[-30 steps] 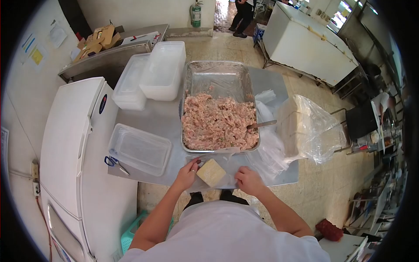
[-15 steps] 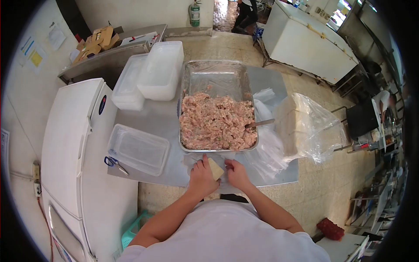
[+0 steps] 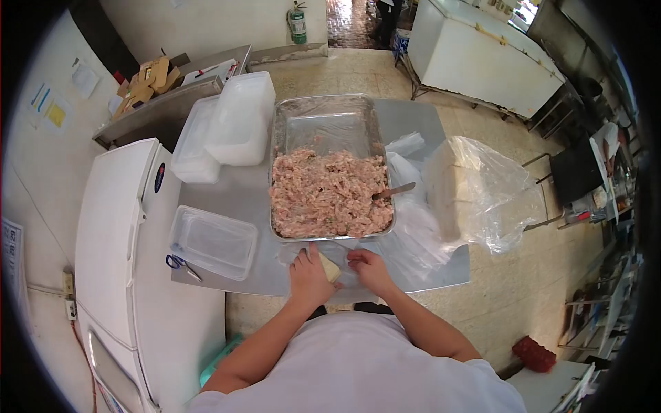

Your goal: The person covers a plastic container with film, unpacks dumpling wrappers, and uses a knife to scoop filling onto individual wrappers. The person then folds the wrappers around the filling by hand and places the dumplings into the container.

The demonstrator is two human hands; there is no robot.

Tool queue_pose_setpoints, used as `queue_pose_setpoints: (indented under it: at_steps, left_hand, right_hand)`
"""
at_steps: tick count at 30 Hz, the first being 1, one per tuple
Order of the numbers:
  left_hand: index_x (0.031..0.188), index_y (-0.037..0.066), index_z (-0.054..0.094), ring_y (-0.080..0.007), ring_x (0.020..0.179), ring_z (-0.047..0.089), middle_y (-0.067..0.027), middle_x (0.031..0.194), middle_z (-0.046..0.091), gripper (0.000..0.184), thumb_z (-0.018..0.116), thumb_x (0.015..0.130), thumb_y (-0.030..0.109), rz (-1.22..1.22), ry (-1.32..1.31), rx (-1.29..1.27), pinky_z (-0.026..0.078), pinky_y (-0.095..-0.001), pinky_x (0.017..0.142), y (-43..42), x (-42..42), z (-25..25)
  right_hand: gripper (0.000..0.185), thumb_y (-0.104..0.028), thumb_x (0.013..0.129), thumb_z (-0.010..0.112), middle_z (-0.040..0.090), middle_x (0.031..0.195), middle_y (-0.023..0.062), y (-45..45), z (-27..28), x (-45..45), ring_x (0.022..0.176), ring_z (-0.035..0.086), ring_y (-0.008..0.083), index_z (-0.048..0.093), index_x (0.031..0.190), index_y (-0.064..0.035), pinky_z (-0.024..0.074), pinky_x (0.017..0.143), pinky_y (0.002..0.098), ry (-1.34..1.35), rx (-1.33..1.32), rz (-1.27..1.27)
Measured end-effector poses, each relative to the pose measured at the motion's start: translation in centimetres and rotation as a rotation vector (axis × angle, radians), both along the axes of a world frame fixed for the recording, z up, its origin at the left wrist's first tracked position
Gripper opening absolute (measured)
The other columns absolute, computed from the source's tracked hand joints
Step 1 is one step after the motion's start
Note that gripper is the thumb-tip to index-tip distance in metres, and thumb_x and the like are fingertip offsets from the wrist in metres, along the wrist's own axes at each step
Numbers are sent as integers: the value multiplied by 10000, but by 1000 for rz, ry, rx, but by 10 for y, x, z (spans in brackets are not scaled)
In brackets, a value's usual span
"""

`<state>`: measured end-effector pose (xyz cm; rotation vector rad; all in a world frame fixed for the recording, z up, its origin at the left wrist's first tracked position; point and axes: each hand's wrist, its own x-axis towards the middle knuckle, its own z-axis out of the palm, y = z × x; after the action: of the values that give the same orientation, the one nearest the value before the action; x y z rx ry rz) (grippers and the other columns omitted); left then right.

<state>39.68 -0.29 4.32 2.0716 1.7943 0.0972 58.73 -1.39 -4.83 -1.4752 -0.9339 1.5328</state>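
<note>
The stack of pale yellow square wrappers lies near the table's front edge, partly covered by my left hand, whose fingers are wrapped round it. Just right of the stack, my right hand has its fingers pressed together near some clear plastic; what they hold, if anything, is too small to tell. Directly beyond both hands stands a metal tray of pinkish minced filling, with a spatula handle sticking out at its right.
An open clear container and blue scissors lie at the left. White lidded containers are stacked behind. At the right are thin plastic bags and a bagged pale stack. A person's legs show in the doorway.
My left hand has come over the yellow stack and closed round its side. My right hand has moved in nearer to the stack. The view has turned slightly.
</note>
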Motion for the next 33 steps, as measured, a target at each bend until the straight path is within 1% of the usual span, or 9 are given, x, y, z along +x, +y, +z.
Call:
queue_pose_setpoints:
  at_steps: [4, 10, 13, 16, 21, 24, 27, 30, 33]
  left_hand:
    - [1532, -79, 264, -451, 1232, 557, -281, 1328, 557, 1201, 939, 636, 349, 52, -22, -71, 468, -506, 1034, 2, 4, -20]
    - [1498, -66, 396, -417, 1153, 668, -285, 1239, 674, 1170, 991, 596, 383, 282, -304, -128, 547, -453, 955, 13, -25, -5]
    - [1479, -66, 455, -333, 1082, 731, -264, 1178, 724, 1099, 988, 633, 391, 275, -360, -60, 571, -413, 911, 12, -43, -12]
    - [1489, -71, 453, -273, 1023, 753, -251, 1145, 743, 984, 951, 733, 315, 402, -603, -251, 580, -368, 881, 12, -54, -12]
    - [1485, -69, 461, -227, 946, 759, -217, 1105, 763, 837, 891, 821, 201, 428, -683, -165, 593, -341, 842, 7, -51, -13]
    - [1424, -64, 527, -215, 915, 753, -198, 1084, 768, 728, 874, 834, 184, 457, -700, -143, 598, -335, 824, 7, -61, -34]
    - [1323, -47, 611, -201, 882, 747, -177, 1046, 772, 577, 856, 849, 173, 438, -707, -134, 596, -324, 806, 10, -71, -49]
    - [1236, -47, 652, -175, 860, 733, -153, 1034, 773, 428, 820, 883, 128, 434, -708, -165, 586, -310, 776, 16, -65, -33]
    - [1180, -47, 683, -152, 850, 720, -138, 1026, 772, 330, 789, 918, 123, 473, -780, -173, 576, -307, 760, 20, -71, -35]
  right_hand:
    - [306, 2, 924, 599, 734, 1126, 133, 2, 0, 4, 1026, 694, 202, 669, 1214, 64, 542, 922, 319, -138, 23, 81]
    - [292, -47, 928, 584, 763, 1075, 174, 0, -8, 9, 1000, 739, 243, 703, 1180, 43, 573, 907, 348, -159, 103, 102]
    - [293, -47, 928, 581, 764, 1079, 173, 2, -8, 11, 998, 740, 243, 705, 1178, 42, 573, 907, 345, -153, 101, 118]
    - [287, -33, 933, 583, 753, 1092, 158, 3, -7, 12, 1008, 725, 227, 695, 1184, 48, 564, 913, 338, -125, 62, 138]
    - [284, -10, 938, 586, 732, 1121, 129, 6, -10, 14, 1026, 694, 191, 672, 1200, 59, 549, 929, 323, -54, 26, 145]
    - [348, -65, 911, 656, 715, 1159, 174, 7, 0, 10, 1047, 700, 253, 650, 1236, 61, 552, 941, 348, -176, 69, 164]
    - [434, -164, 860, 761, 647, 1266, 218, 0, 29, -11, 1160, 646, 346, 636, 1219, 45, 539, 980, 411, -554, 571, 259]
    - [515, -233, 782, 846, 564, 1362, 226, -8, 77, -48, 1262, 554, 409, 631, 1185, 5, 514, 1011, 464, -589, 592, 382]
    - [543, -260, 738, 879, 510, 1439, 199, 0, 56, -65, 1327, 494, 399, 629, 1160, -29, 501, 1027, 471, -846, 725, 537]
